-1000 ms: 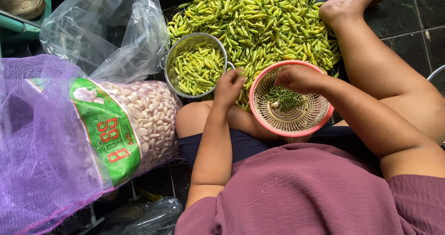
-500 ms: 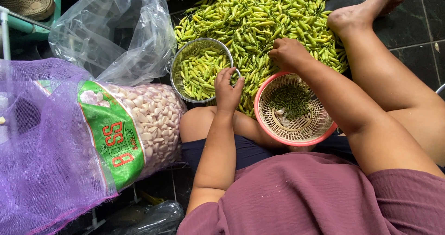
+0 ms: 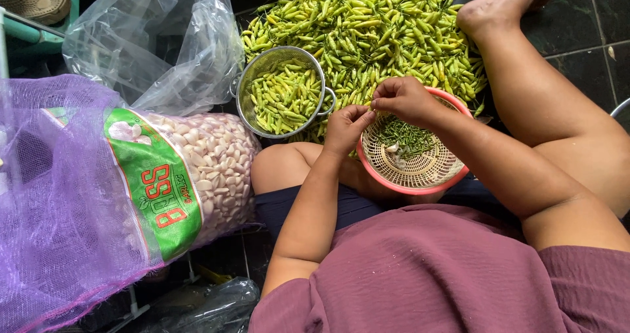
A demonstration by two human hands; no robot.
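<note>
Pinching together over the far rim of the pink basket point(image 3: 453, 175), my two hands meet fingertip to fingertip. I cannot make out what is between the fingers; it is too small, so I can only say both hands are curled closed in a pinch. My left hand point(image 3: 346, 128) sits at the basket's left edge, my right hand point(image 3: 401, 99) just above the rim, and they touch. Half a second ago they were apart: the left hung by the metal colander, the right reached over the loose chili pile. I see the basket resting on my lap, holding a small heap of green stems point(image 3: 407, 135) and a few pale bits. Just left of it stands the metal colander point(image 3: 283, 91), full of yellow-green chilies. Beyond both lies the big chili pile point(image 3: 367, 18) on the dark floor. Further left are a clear plastic bag point(image 3: 151, 38) and a purple mesh sack of garlic point(image 3: 98, 195).
</note>
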